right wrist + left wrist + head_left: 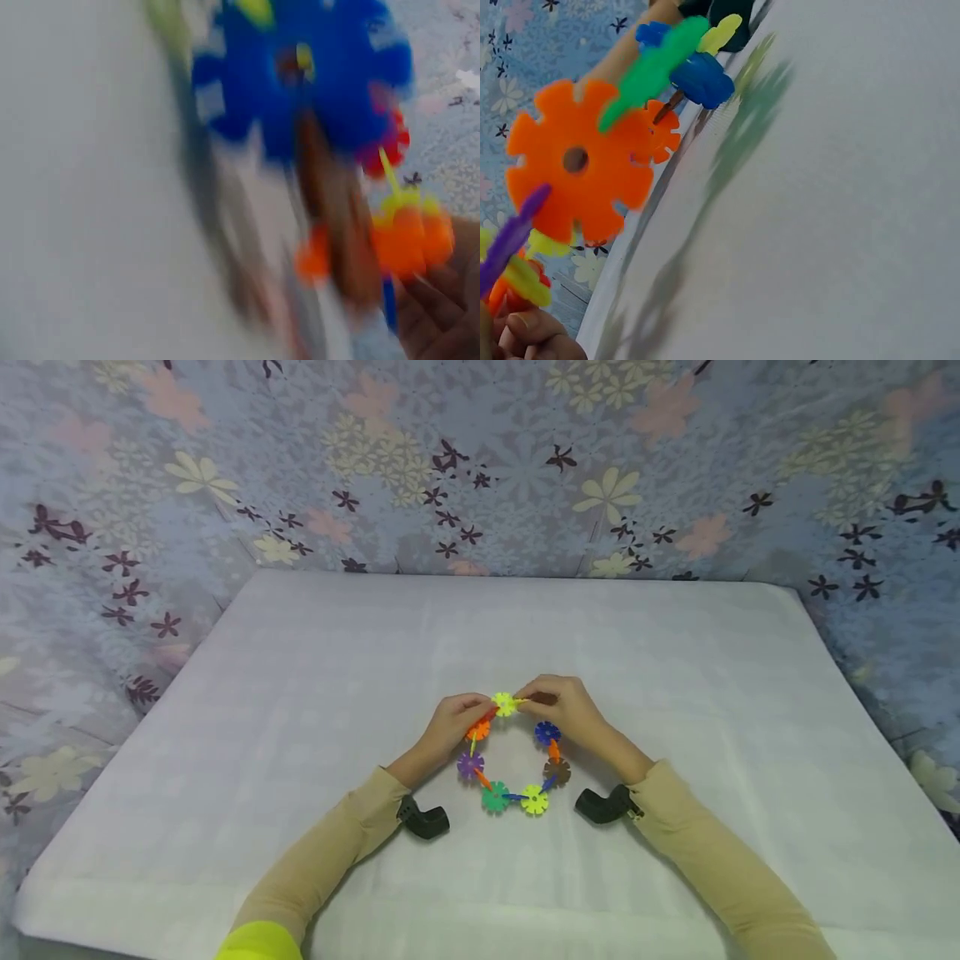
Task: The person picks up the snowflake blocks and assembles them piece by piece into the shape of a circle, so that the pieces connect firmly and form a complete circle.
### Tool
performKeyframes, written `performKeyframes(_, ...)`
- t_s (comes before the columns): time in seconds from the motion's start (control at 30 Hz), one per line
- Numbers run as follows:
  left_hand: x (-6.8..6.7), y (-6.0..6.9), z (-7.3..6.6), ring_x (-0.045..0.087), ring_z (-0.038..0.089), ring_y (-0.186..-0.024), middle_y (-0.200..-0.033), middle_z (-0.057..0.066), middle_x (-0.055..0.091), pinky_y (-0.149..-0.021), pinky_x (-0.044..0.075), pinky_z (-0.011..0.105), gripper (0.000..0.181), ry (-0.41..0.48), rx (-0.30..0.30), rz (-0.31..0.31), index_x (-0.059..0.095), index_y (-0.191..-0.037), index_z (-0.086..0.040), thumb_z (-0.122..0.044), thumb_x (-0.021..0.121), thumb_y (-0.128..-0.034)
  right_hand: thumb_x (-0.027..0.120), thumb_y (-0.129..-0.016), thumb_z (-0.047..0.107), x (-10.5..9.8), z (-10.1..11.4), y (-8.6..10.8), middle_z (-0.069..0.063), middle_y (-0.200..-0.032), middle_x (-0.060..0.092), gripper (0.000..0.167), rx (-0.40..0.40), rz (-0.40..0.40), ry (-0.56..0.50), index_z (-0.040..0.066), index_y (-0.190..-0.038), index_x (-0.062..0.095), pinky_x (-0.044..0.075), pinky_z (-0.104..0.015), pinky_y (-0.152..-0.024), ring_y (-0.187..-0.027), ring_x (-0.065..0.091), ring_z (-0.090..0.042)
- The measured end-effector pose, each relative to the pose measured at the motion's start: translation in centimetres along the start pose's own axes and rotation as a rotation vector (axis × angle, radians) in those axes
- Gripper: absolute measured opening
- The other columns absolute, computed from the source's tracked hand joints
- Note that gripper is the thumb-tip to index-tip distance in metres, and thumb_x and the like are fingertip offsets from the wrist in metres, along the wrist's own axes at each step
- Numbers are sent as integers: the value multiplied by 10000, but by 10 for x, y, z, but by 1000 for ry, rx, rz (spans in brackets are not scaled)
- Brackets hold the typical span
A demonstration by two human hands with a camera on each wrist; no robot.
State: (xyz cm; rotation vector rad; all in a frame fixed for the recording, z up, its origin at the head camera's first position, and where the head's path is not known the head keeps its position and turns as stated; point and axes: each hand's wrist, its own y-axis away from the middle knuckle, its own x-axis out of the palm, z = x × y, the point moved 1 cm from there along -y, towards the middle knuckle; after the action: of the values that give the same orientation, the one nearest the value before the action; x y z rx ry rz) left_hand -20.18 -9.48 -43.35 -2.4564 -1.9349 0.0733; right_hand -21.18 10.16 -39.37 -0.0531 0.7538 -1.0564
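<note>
A chain of notched, flower-shaped plastic discs curves into a near-circle between both hands. My left hand (450, 720) pinches its upper left part, by a red disc (491, 714) and an orange disc (477, 731). At the top, a bright yellow disc (504, 703) sits between the two hands. My right hand (568, 706) pinches a yellow piece beside it, close above a blue disc (547, 733). Purple (470, 766), green (495, 797) and brown (557, 772) discs hang lower. Right-hand fingers hide whether the ring is joined there. In the right wrist view the blue disc (247, 90) is blurred.
A white-covered table (360, 643) lies under the hands. Behind it hangs a flower-patterned cloth (510, 460). Black wrist-worn devices (426, 820) extend inward from both sleeves, beside the lower part of the chain.
</note>
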Motion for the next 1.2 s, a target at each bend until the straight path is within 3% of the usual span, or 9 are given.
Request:
performKeyframes(0.1,-1,1,1,470,68,-581,-792,150,623,-547,393,193,203,28,2,-23,617,-924,109,-81,562,-880,680,-806,179,-14,-15,-1,-121,-965,593,342,265,160,-58,-24,-1066,592,464,-338,-707,-815,564,-214)
performKeyframes(0.17,-1,2,1,476,70,-592,-822,182,618,-551,393,195,208,48,11,-31,609,-929,107,-89,556,-887,666,-817,211,-23,-22,2,-119,-943,587,386,421,302,-140,-29,-1096,551,471,-355,-695,-788,573,-216)
performKeyframes(0.27,-1,3,0,490,80,-620,-836,197,611,-576,404,203,207,56,34,-44,603,-931,108,-87,548,-890,626,-839,144,-28,-34,8,-136,-847,601,334,545,491,-348,-76,-1067,522,493,-373,-654,-687,596,-220)
performKeyframes(0.33,-2,4,0,508,87,-656,-832,191,610,-617,419,210,199,59,46,-56,604,-925,109,-78,547,-886,603,-850,95,-27,-41,10,-140,-796,600,295,561,543,-477,-97,-1053,508,500,-365,-635,-643,598,-208)
performKeyframes(0.43,-1,4,0,510,100,-676,-828,175,611,-639,421,216,192,63,46,-54,605,-919,107,-72,552,-878,582,-854,41,-25,-47,12,-113,-749,584,251,557,476,-593,-86,-1045,477,501,-319,-579,-592,585,-180)
performKeyframes(0.53,0,3,0,501,101,-675,-829,164,612,-632,412,213,191,67,33,-36,604,-920,107,-72,559,-871,587,-844,14,-26,-49,12,-86,-719,571,242,578,343,-637,-53,-1031,448,488,-277,-526,-553,569,-165)
performKeyframes(0.63,1,3,0,496,97,-670,-829,153,615,-625,408,207,190,72,16,-30,606,-925,108,-68,565,-866,592,-835,-4,-27,-47,10,-88,-727,571,233,585,275,-670,-49,-1013,449,487,-273,-552,-568,565,-160)
performKeyframes(0.77,1,3,-1,493,96,-668,-835,145,620,-623,408,206,188,49,6,-31,613,-928,97,-75,567,-867,593,-831,-12,-27,-42,8,-93,-759,578,205,581,255,-686,-45,-1009,495,485,-276,-601,-610,565,-156)
performKeyframes(1.2,1,1,2,479,92,-654,-820,96,627,-613,400,208,201,11,-14,-28,618,-938,88,-95,574,-870,576,-839,-9,-24,-37,7,-92,-756,610,183,503,215,-680,-69,-1010,549,451,-245,-547,-585,533,-132)
